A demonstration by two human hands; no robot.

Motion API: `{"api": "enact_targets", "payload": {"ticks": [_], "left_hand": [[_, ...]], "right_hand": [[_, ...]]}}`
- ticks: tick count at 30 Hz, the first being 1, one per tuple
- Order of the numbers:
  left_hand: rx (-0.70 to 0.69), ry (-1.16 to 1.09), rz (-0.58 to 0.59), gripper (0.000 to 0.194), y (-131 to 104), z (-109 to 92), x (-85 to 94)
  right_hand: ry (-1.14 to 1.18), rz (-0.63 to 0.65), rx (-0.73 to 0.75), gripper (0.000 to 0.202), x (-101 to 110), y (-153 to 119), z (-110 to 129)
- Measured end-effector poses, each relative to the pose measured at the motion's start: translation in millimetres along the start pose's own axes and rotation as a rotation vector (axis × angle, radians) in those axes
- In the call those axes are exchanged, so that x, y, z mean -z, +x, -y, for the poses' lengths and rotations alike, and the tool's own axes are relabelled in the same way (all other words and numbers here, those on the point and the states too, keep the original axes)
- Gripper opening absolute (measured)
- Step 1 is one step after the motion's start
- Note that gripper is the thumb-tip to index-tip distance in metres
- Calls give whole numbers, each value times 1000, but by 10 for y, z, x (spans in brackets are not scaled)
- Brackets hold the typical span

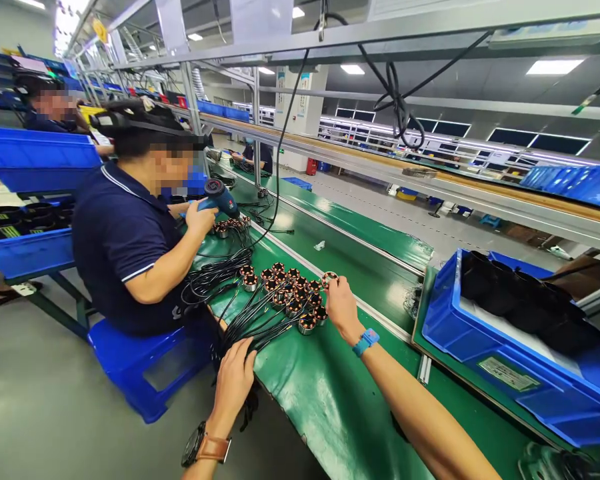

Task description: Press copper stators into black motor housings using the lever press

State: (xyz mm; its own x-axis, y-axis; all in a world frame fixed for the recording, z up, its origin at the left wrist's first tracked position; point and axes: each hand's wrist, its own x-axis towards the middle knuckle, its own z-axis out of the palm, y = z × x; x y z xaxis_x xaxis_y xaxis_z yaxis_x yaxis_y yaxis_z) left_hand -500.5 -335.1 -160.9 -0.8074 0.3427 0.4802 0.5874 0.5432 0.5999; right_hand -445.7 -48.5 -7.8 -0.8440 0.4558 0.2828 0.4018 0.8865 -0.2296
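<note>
Copper-wound stator [329, 275] pinched in right hand [342, 305]; left hand [235, 373], fingers loosely spread, touches black cables [241, 323].

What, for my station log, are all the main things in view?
Bench: one, green, running ahead
Wound cores: over a dozen, copper, on bench
Cables: many, black, beside cores
Workers: at least three, dark tops, left and beyond
Heat gun: one, blue, nearest worker's grip
Stool: one, blue, beneath that worker
Near bins: three, blue, two left, one right
Overhead frame: one, silver, above bench
Left hand: one, bare, on cables
Right hand: one, bare, holding a core
</note>
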Motion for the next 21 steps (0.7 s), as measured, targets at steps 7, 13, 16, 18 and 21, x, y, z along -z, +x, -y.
{"api": "enact_targets", "payload": {"ticks": [7,13,16,18,21], "left_hand": [[51,-129,-81,28,39,18,109],[118,-84,-162,23,-188,-199,102],[150,-70,-210,25,-435,-484,-59],[129,-96,-198,25,-580,-650,-170],[91,-144,-178,21,-720,-714,-231]], "right_hand": [[275,-152,305,21,353,-421,596],[474,-237,172,16,180,-482,672],[542,-238,98,16,41,-379,677],[595,-222,107,17,-12,-350,746],[700,-175,236,18,37,-444,939]]}}
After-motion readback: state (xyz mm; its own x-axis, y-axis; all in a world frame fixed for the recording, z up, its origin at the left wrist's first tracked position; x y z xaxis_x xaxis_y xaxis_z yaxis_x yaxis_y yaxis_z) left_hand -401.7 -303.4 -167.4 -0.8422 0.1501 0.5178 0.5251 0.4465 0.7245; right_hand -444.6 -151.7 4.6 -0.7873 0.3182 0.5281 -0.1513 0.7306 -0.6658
